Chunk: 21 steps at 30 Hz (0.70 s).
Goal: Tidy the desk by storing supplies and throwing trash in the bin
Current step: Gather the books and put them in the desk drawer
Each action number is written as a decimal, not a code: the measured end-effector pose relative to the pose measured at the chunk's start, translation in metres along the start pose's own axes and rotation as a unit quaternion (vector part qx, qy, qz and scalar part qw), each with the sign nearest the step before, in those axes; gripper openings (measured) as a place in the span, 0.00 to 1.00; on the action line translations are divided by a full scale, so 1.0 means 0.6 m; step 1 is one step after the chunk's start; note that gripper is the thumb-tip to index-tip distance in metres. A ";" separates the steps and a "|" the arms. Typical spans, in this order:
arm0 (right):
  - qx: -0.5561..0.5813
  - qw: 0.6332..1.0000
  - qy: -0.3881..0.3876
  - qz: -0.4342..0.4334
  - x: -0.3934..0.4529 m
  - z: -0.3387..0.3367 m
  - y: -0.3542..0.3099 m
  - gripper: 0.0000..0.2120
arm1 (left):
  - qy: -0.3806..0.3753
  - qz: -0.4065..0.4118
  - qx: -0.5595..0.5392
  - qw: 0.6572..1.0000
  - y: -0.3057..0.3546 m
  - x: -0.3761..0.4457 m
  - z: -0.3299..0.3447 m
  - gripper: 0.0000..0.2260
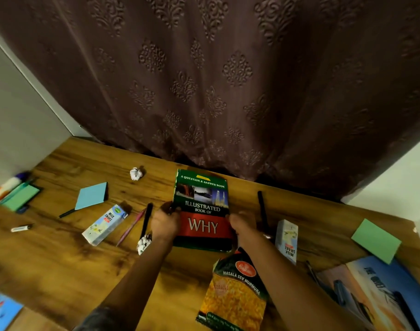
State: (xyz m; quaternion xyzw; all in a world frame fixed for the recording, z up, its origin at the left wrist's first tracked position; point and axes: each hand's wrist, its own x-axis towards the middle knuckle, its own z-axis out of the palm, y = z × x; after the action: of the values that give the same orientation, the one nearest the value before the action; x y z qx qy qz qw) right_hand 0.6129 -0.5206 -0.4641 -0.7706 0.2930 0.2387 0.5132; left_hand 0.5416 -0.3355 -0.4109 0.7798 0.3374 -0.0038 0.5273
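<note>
A green and red hardcover book (pixel 202 206) titled "Illustrated Book of Why" lies on the wooden desk (pixel 61 259) near the curtain. My left hand (pixel 164 223) grips its left edge and my right hand (pixel 242 224) grips its right edge. Trash lies around: a snack packet (pixel 235 295) just below the book, two milkshake cartons (pixel 105 224) (pixel 286 240), and two crumpled paper balls (pixel 136 173) (pixel 144 243). Supplies include a blue sticky pad (pixel 92 195), a green sticky pad (pixel 376 240), black pens (pixel 147 218) (pixel 262 211) and a pink pen (pixel 130 228).
An open green pencil case (pixel 17 197) with markers sits at the far left. A small white marker (pixel 21 228) lies near it. Books and folders (pixel 376 290) are stacked at the lower right, a blue book (pixel 1 306) at the lower left. A brown curtain (pixel 216 80) hangs behind the desk.
</note>
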 end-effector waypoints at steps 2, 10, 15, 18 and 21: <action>0.023 1.000 0.004 -0.013 -0.013 0.008 0.008 0.12 | -0.018 -0.005 -0.042 0.999 0.003 -0.003 -0.016 0.07; 0.102 0.994 0.021 -0.037 -0.092 0.054 -0.005 0.14 | -0.015 0.017 -0.138 0.990 0.036 -0.065 -0.111 0.06; 0.083 0.996 -0.021 -0.021 -0.081 0.115 0.043 0.26 | -0.002 -0.014 -0.188 0.982 0.007 -0.092 -0.206 0.04; 0.154 0.984 -0.094 -0.010 -0.235 0.117 0.030 0.07 | 0.009 -0.025 -0.187 0.982 -0.037 -0.118 -0.279 0.04; 0.158 0.977 -0.145 -0.016 -0.308 0.170 0.072 0.07 | 0.003 -0.036 -0.191 0.981 -0.111 -0.150 -0.364 0.04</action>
State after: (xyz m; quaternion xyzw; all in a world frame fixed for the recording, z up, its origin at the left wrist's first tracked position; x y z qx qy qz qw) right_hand 0.4439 -0.4007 -0.4053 -0.6414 0.2370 0.2907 0.6693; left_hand 0.3605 -0.1879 -0.3360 0.6519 0.3613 0.0436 0.6653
